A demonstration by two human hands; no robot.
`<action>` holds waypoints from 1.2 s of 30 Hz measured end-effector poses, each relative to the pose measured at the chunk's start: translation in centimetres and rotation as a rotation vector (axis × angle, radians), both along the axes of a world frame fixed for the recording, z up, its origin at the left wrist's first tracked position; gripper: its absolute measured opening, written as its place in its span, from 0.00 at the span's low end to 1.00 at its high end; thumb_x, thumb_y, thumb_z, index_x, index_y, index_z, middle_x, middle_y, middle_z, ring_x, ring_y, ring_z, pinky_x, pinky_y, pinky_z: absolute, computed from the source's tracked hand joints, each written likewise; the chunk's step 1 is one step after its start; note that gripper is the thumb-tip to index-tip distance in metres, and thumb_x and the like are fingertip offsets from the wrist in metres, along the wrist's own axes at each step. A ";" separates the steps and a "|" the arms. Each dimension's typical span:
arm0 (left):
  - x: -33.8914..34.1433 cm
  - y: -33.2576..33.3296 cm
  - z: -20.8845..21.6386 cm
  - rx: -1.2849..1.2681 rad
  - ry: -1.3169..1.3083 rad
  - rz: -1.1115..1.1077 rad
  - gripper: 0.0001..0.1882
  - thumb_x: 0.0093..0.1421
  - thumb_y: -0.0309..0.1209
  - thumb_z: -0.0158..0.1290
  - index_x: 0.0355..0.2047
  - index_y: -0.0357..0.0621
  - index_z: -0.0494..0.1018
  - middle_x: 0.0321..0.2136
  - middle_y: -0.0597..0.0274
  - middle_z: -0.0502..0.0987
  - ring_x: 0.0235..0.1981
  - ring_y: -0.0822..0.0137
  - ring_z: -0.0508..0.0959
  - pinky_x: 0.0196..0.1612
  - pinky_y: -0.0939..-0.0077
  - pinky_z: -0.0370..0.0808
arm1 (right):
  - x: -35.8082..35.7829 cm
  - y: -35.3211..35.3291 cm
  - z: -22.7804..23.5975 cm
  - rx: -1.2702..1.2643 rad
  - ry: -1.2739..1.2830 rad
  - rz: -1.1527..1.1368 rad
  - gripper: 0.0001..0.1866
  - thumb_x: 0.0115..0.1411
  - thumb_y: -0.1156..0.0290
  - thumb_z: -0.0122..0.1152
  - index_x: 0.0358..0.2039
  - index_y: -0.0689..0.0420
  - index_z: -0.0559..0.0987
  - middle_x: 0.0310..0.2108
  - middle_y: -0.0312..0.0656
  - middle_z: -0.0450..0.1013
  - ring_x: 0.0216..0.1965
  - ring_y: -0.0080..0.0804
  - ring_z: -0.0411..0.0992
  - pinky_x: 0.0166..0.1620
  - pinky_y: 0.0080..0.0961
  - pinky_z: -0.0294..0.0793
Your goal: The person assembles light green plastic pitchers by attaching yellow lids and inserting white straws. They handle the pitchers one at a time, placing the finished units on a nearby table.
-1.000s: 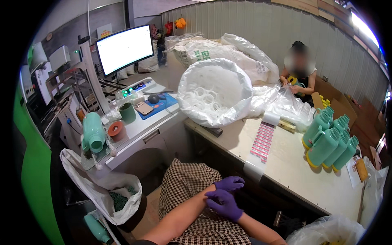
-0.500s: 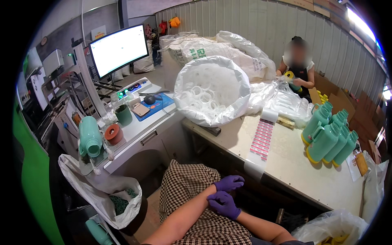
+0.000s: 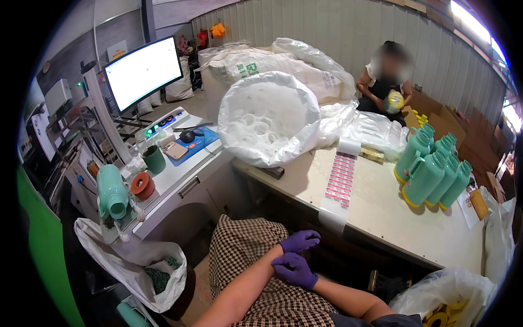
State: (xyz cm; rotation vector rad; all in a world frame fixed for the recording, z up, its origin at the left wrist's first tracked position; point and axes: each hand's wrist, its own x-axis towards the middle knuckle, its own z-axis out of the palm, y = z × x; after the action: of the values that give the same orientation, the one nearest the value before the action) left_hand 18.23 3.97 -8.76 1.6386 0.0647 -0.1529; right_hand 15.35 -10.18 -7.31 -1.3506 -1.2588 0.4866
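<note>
Checked cloth [image 3: 245,240] sits directly under both hands. Right hand [image 3: 296,271] has fingers bunched at the left wrist; can't tell if they pinch the glove cuff [image 3: 284,247]. Left hand [image 3: 300,241] loosely curled, palm hidden, grip unclear. Ahead-right of the hands, label strip [image 3: 339,182] overhangs the table [image 3: 381,218]; farther right, green flasks [image 3: 425,180]. Risks: hard tugging could tear the cuff; a snagged strip end could drag labels down.

Round wht plastic-lined bin [image 3: 309,111] holds translucent plastic rings [image 3: 260,133]. R of bin: grn handled bottles w/ yellow bases [image 3: 426,177], upright on pale desk [image 3: 384,223]. L of bin: lit blk-framed monitor [image 3: 144,73]. Below bin: purple-gloved L grip [image 3: 299,241], purple-gloved R grip [image 3: 295,271] against L forearm [image 3: 239,284].
</note>
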 end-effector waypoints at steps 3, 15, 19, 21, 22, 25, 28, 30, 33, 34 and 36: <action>0.2 0.2 -0.3 0.016 -0.027 -0.001 0.18 0.67 0.36 0.57 0.53 0.41 0.73 0.41 0.66 0.78 0.40 0.76 0.74 0.43 0.77 0.75 | 0.0 0.2 -0.2 0.030 0.008 0.000 0.11 0.57 0.71 0.69 0.41 0.55 0.84 0.39 0.40 0.80 0.41 0.35 0.78 0.47 0.29 0.75; 0.3 0.5 -1.3 -0.052 0.026 -0.008 0.18 0.67 0.37 0.58 0.52 0.42 0.73 0.38 0.66 0.77 0.38 0.77 0.74 0.41 0.78 0.74 | -0.1 0.1 0.0 -0.009 0.112 0.028 0.11 0.58 0.72 0.68 0.41 0.56 0.84 0.40 0.41 0.80 0.42 0.35 0.78 0.48 0.30 0.75; 0.3 0.5 -1.8 -0.040 -0.026 -0.011 0.18 0.66 0.37 0.58 0.53 0.41 0.73 0.38 0.66 0.78 0.39 0.76 0.74 0.43 0.77 0.75 | 0.0 0.1 0.1 0.025 0.068 0.024 0.11 0.58 0.72 0.68 0.42 0.56 0.84 0.39 0.41 0.80 0.41 0.35 0.78 0.47 0.29 0.75; 0.4 0.6 -2.0 -0.005 -0.046 -0.007 0.19 0.66 0.36 0.58 0.53 0.41 0.73 0.39 0.66 0.78 0.40 0.75 0.75 0.44 0.77 0.75 | -0.1 0.1 0.2 0.012 0.113 0.019 0.11 0.58 0.72 0.67 0.42 0.56 0.84 0.39 0.40 0.80 0.41 0.35 0.78 0.48 0.29 0.75; 0.4 0.6 -2.0 0.013 -0.055 -0.005 0.19 0.66 0.36 0.58 0.53 0.41 0.73 0.40 0.66 0.78 0.40 0.75 0.75 0.44 0.77 0.75 | -0.1 0.1 0.2 0.010 0.102 0.018 0.11 0.58 0.72 0.67 0.42 0.57 0.84 0.39 0.40 0.80 0.41 0.34 0.78 0.48 0.29 0.75; 0.6 0.6 -2.5 0.034 -0.089 -0.003 0.22 0.67 0.37 0.57 0.57 0.39 0.70 0.41 0.65 0.78 0.37 0.77 0.74 0.39 0.79 0.75 | 0.0 0.2 0.2 0.020 0.065 0.023 0.11 0.58 0.72 0.67 0.43 0.57 0.83 0.38 0.41 0.80 0.41 0.33 0.78 0.47 0.29 0.75; 0.6 0.5 -2.2 0.011 -0.037 -0.012 0.22 0.67 0.37 0.57 0.56 0.39 0.71 0.42 0.64 0.78 0.38 0.76 0.75 0.40 0.79 0.75 | 0.2 0.2 0.0 0.041 0.037 0.028 0.11 0.59 0.73 0.67 0.42 0.58 0.83 0.38 0.41 0.80 0.40 0.32 0.78 0.47 0.28 0.75; 0.5 0.4 -1.9 -0.002 -0.037 -0.009 0.22 0.67 0.38 0.57 0.56 0.39 0.71 0.42 0.64 0.78 0.38 0.75 0.75 0.41 0.78 0.75 | 0.1 0.2 0.0 0.045 0.038 0.034 0.10 0.59 0.73 0.67 0.42 0.58 0.83 0.38 0.42 0.80 0.40 0.31 0.78 0.46 0.27 0.75; 0.3 0.4 -1.8 0.026 -0.069 0.004 0.19 0.67 0.37 0.57 0.53 0.40 0.72 0.40 0.66 0.78 0.39 0.75 0.74 0.42 0.77 0.75 | 0.0 0.0 0.9 -0.059 0.193 0.065 0.10 0.59 0.73 0.67 0.41 0.59 0.83 0.36 0.41 0.80 0.38 0.30 0.78 0.44 0.26 0.75; 0.3 0.4 -1.7 0.046 -0.086 0.010 0.18 0.67 0.37 0.58 0.52 0.41 0.73 0.40 0.67 0.78 0.40 0.75 0.74 0.43 0.77 0.74 | -0.1 0.1 0.8 -0.028 0.166 0.052 0.10 0.59 0.73 0.67 0.41 0.59 0.82 0.35 0.41 0.80 0.37 0.30 0.77 0.44 0.26 0.75; 0.1 0.3 -0.9 0.032 -0.053 -0.005 0.18 0.67 0.37 0.57 0.52 0.40 0.73 0.39 0.66 0.78 0.39 0.76 0.74 0.43 0.77 0.74 | -0.2 0.1 0.7 0.031 0.114 0.023 0.09 0.59 0.73 0.67 0.40 0.60 0.82 0.33 0.40 0.80 0.36 0.29 0.77 0.42 0.26 0.75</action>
State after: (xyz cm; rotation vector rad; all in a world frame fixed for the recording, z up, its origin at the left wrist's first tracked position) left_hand 18.38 4.29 -9.67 1.6741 0.0230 -0.1130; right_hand 15.13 -10.04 -6.59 -1.2662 -1.1847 0.5505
